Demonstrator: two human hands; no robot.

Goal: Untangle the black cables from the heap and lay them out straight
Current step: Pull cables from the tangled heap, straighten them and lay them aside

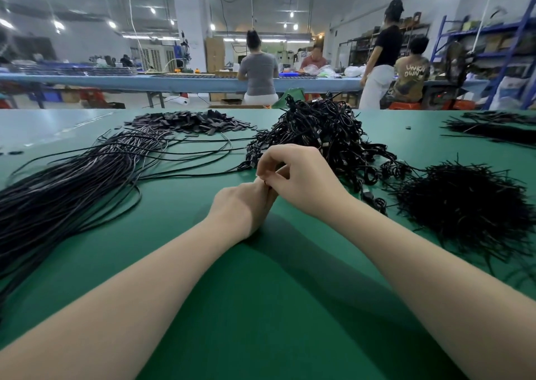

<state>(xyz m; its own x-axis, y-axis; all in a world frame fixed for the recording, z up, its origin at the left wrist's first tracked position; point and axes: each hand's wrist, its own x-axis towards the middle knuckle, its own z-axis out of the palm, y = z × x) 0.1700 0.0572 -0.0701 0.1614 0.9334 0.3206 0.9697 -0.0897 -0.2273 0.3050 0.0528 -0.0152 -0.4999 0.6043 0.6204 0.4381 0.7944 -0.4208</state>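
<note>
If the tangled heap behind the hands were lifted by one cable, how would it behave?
The heap would probably come up in clumps, since its loops interlock. The cables look floppy: the ones laid out at left curve and droop. It is likely light and unlikely to roll.

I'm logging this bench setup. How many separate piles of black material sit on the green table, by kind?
Straightened black cable bundle: 1
Tangled heap of coiled black cables: 1
Pile of small flat black pieces: 1
Bristly piles of thin black strands: 2
Total: 5 piles on the green table
</note>
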